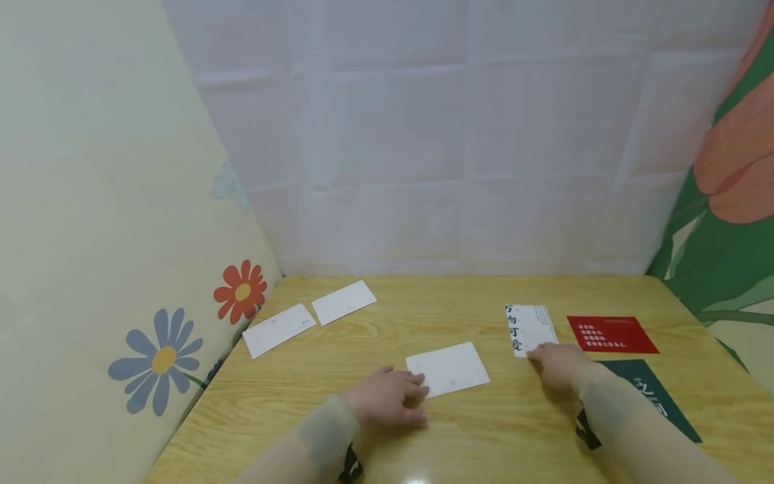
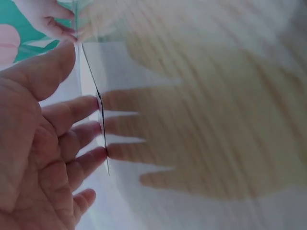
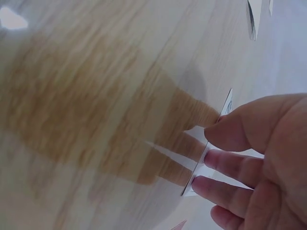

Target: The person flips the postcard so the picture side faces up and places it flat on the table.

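My left hand [image 1: 387,396] lies over the table with its fingers spread, and its fingertips touch the left edge of a white card [image 1: 450,368] lying flat. From the left wrist view, several fingertips of the hand [image 2: 53,139] meet that edge, the thumb apart above. My right hand [image 1: 559,365] is at the near edge of a white card with black Chinese characters [image 1: 532,326], fingertips touching it. Thumb and fingers of the hand [image 3: 259,167] sit along the card's edge in the right wrist view; no firm grip shows.
Two white cards, one nearer [image 1: 279,331] and one farther [image 1: 345,302], lie at the table's left. A red card [image 1: 611,334] and a dark green card [image 1: 635,370] lie right, the green partly behind my right forearm. A white cloth [image 1: 387,134] hangs behind the wooden table [image 1: 435,302].
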`<state>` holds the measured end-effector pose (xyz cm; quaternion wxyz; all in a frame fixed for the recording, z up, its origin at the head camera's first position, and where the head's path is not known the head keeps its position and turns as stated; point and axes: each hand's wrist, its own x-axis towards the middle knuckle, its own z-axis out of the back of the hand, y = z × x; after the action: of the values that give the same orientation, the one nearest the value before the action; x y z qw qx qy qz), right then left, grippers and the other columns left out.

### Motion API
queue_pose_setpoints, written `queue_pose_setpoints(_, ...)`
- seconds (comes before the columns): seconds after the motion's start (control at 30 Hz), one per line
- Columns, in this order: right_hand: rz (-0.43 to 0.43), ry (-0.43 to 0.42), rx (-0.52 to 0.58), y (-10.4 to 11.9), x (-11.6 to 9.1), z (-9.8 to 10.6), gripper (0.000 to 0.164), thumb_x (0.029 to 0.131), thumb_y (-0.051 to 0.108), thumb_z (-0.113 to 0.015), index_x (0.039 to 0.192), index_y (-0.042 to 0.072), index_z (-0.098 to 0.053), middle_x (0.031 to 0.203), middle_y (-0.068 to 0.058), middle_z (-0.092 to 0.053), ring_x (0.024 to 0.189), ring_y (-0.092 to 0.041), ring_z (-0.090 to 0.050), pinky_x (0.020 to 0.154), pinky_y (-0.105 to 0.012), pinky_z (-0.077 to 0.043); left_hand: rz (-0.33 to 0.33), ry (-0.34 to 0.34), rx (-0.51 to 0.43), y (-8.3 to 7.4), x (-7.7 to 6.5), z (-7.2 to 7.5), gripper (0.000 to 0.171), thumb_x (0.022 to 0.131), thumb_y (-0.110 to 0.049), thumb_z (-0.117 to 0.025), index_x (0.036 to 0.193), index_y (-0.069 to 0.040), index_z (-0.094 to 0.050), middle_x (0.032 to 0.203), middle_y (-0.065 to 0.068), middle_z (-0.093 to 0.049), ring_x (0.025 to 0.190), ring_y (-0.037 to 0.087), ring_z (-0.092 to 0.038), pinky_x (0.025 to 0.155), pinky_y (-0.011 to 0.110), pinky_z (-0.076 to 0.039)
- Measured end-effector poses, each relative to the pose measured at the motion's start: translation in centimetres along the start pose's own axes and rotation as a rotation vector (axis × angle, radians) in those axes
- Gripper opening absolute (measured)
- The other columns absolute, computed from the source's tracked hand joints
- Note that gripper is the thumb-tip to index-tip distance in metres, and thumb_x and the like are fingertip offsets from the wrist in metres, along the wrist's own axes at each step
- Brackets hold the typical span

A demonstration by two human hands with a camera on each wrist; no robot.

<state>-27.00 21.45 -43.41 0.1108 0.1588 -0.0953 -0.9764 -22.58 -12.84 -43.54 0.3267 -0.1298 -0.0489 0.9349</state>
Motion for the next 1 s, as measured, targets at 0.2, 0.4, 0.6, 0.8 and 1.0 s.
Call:
queue_pose_setpoints(0.2,0.007,-0.009,-0.003,0.0,0.1,-0.1,0.039,0.093,0.005,-0.052,0.131,0.006,-0.058,0.137,-0.023,-0.049,0.129,-0.046,-0.039,0.104,-0.062,-0.027,-0.069,0.015,0.000,-0.1,-0.4,0.1,0.053,0.091,-0.054,-0.055,0.134,-0.023,-0.058,0.145,-0.005,-0.045,0.136,0.019,-0.039,0.112,0.045,-0.025)
queue_pose_setpoints(0.4,0.003,-0.013,0.015,-0.3,0.1,-0.1,0.043,0.089,0.003,-0.056,0.132,0.004,-0.056,0.138,-0.025,-0.047,0.129,-0.046,-0.038,0.104,-0.061,-0.028,-0.134,0.027,0.022,-0.3,-0.8,0.0,0.052,0.091,-0.052,-0.056,0.135,-0.024,-0.057,0.145,-0.006,-0.045,0.135,0.018,-0.040,0.110,0.038,-0.031)
queue_pose_setpoints(0.6,-0.016,-0.001,0.033,-0.5,0.2,0.0,0.045,0.088,0.002,-0.056,0.133,0.004,-0.055,0.141,-0.026,-0.043,0.131,-0.047,-0.035,0.105,-0.061,-0.027,-0.176,0.038,0.044,-0.6,-1.5,-0.4,0.054,0.091,-0.054,-0.056,0.136,-0.024,-0.056,0.146,-0.006,-0.043,0.135,0.017,-0.040,0.109,0.037,-0.032)
queue_pose_setpoints(0.8,-0.039,0.002,0.028,-0.6,0.3,0.0,0.044,0.089,0.002,-0.055,0.133,0.007,-0.056,0.141,-0.026,-0.044,0.130,-0.047,-0.036,0.103,-0.063,-0.028,-0.214,0.032,0.069,-1.0,-2.4,-0.8,0.053,0.091,-0.055,-0.055,0.136,-0.026,-0.055,0.145,-0.007,-0.044,0.134,0.016,-0.041,0.108,0.039,-0.033)
queue_pose_setpoints(1.0,-0.047,0.011,0.019,-0.5,0.3,0.2,0.046,0.088,0.002,-0.055,0.134,0.007,-0.056,0.141,-0.026,-0.043,0.130,-0.048,-0.036,0.102,-0.064,-0.029,-0.254,0.033,0.073,-1.5,-3.2,-0.8,0.053,0.092,-0.053,-0.055,0.136,-0.024,-0.056,0.145,-0.005,-0.045,0.133,0.015,-0.042,0.107,0.037,-0.034)
